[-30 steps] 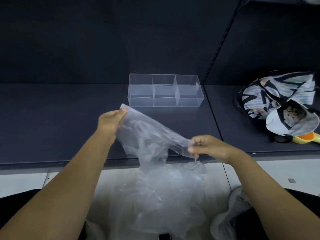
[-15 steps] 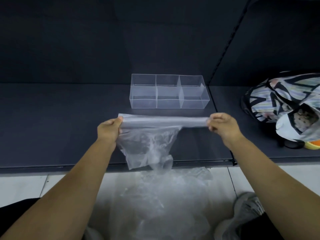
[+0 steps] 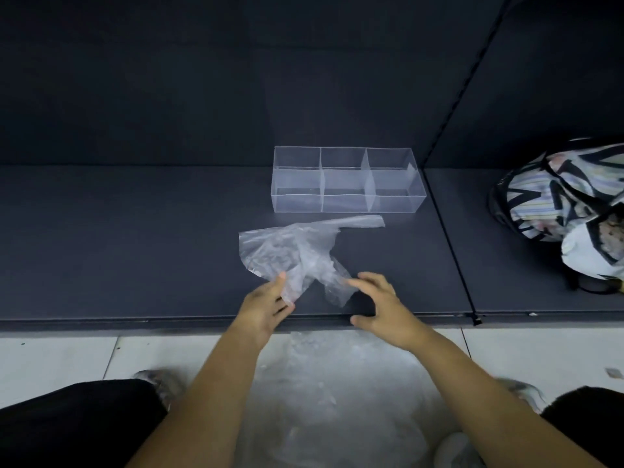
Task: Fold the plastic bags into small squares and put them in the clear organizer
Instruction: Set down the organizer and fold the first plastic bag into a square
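A crumpled clear plastic bag (image 3: 297, 251) lies spread on the dark shelf (image 3: 135, 251), one handle pointing right toward the clear organizer (image 3: 297, 201). The organizer has three compartments, stands just behind the bag and holds nothing. My left hand (image 3: 266, 305) pinches the bag's near edge between thumb and fingers. My right hand (image 3: 381, 305) hovers with fingers spread, its index fingertip at the bag's lower right flap.
More clear plastic bags (image 3: 324, 386) are heaped on the tiled floor between my knees. A striped patterned bag (image 3: 557, 197) sits on the shelf at the right, past a shelf seam (image 3: 449, 238). The shelf's front edge runs just under my hands.
The bag, held stretched between both hands above the shelf, now lies on the shelf. Both hands dropped to its near edge, and the right hand let go.
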A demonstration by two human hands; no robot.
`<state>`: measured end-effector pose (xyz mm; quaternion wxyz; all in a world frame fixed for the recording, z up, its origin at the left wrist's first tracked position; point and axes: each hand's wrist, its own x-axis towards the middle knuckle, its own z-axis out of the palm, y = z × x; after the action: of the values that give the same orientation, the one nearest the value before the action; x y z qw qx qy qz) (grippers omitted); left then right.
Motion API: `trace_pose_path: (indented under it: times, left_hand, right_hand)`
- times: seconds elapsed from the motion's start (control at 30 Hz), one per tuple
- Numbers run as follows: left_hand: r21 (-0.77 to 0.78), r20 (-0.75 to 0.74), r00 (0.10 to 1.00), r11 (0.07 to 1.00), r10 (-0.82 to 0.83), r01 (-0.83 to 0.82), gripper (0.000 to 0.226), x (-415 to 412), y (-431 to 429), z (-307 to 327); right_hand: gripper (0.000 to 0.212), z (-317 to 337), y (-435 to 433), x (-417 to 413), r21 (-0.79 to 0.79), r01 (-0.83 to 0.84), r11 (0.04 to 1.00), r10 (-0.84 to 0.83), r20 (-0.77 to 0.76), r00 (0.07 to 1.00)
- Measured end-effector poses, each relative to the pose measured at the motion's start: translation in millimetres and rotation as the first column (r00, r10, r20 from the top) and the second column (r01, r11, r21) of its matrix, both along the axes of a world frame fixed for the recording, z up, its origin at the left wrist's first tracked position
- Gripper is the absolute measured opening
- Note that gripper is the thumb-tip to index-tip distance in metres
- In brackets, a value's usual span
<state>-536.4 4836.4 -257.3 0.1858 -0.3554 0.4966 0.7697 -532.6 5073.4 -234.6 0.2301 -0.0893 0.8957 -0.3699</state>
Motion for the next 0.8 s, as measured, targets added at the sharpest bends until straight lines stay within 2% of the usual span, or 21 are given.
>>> trace_pose_path:
  times: [0.13,0.2,0.27,0.3,0.37,0.43,0.47,0.53,0.67,0.7,0.77,0.8]
  left_hand:
    - [-0.019,0.023,0.999,0.999,0.046,-0.045,0.032,2,10,0]
    - [-0.062,0.044,0.997,0.996,0.065,-0.062,0.026,0,10,2]
    - [-0.096,0.067,0.994,0.992,0.091,-0.084,0.019,1,9,5]
    - [-0.110,0.078,0.991,0.988,0.113,-0.104,0.017,2,7,6]
    - [-0.131,0.091,0.985,0.982,0.148,-0.136,0.016,6,1,4]
    - [-0.151,0.095,0.983,0.978,0.159,-0.144,0.014,11,-5,2]
    - [-0.162,0.097,0.982,0.976,0.160,-0.143,0.013,13,-8,0]
    - [-0.181,0.100,0.983,0.975,0.151,-0.131,0.012,16,-14,-1]
    - [-0.205,0.115,0.991,0.978,0.072,-0.047,0.015,20,-29,-2]
    - [-0.206,0.118,0.992,0.978,0.045,-0.020,0.016,22,-31,-2]
    - [-0.205,0.119,0.993,0.979,0.006,0.019,0.016,23,-34,-1]
    - [-0.202,0.115,0.993,0.979,-0.004,0.028,0.016,24,-35,-1]
  right_hand:
    - [0.054,-6,-5,-13,0.033,0.010,0.999,-0.010,-0.018,1.000]
    - [0.036,-11,-5,-20,0.093,-0.011,0.996,0.020,-0.099,0.995]
    - [0.014,-13,-6,-25,0.091,0.081,0.993,-0.060,-0.211,0.976]
    - [0.013,-14,-5,-26,0.080,0.180,0.980,-0.156,-0.245,0.957]
    - [0.020,-16,0,-29,0.083,0.462,0.883,-0.424,-0.282,0.861]
    - [0.024,-18,9,-28,0.039,0.706,0.707,-0.663,-0.311,0.681]
    - [0.025,-19,15,-26,-0.004,0.778,0.628,-0.744,-0.296,0.599]
    - [0.024,-24,28,-21,-0.096,0.834,0.544,-0.835,-0.164,0.526]
    - [0.009,-28,47,-11,-0.274,0.836,0.475,-0.829,0.179,0.530]
    - [0.012,-25,48,-11,-0.293,0.801,0.522,-0.784,0.206,0.586]
    - [0.038,-19,46,-13,-0.251,0.649,0.718,-0.610,0.222,0.760]
    - [0.046,-14,40,-16,-0.214,0.565,0.797,-0.512,0.258,0.819]
